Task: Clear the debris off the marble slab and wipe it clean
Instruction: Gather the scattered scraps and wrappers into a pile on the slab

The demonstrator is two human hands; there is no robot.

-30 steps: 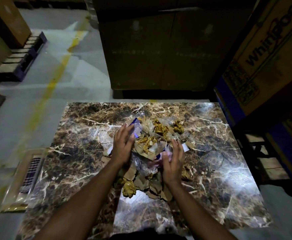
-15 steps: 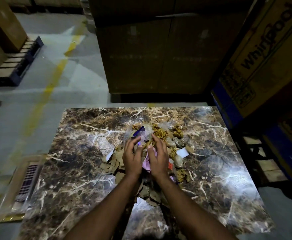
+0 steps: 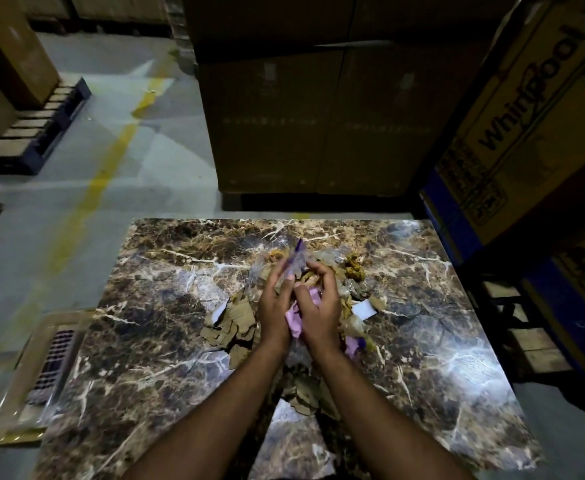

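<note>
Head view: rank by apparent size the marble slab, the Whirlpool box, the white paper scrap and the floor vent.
1. marble slab
2. Whirlpool box, cut off by the frame and farther away, so its rank against the slab is unsure
3. floor vent
4. white paper scrap

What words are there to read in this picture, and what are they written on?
"Whirlpool": black lettering running up the side of the tall yellow-brown cardboard carton on the right.
Small black symbols and print low on that same carton: too small to read.
Faint print on the big dark brown cardboard boxes behind the brown veined marble slab: too dim to read.
</note>
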